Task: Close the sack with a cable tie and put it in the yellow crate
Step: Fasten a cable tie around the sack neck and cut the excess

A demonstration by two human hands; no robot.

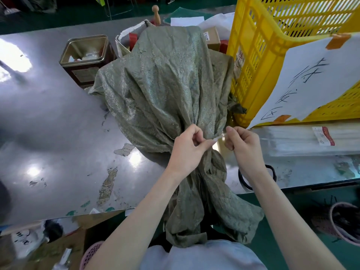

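Now both hands, left hand (188, 145), right hand (243, 145), pinch cable tie (219, 137) at sack (165, 84) neck.

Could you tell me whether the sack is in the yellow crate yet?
Not yet: the sack lies on the table beside the yellow crate.

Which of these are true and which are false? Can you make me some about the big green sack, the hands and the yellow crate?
1. Both hands pinch the thin clear plastic cable tie at the sack's neck. True.
2. The crinkly grey-green woven sack sits inside the yellow slatted plastic crate. False: it lies on the shiny metal table beside the crate.
3. The left hand is flat on the table. False: it pinches the tie.
4. The right hand is nearer the crate. True.
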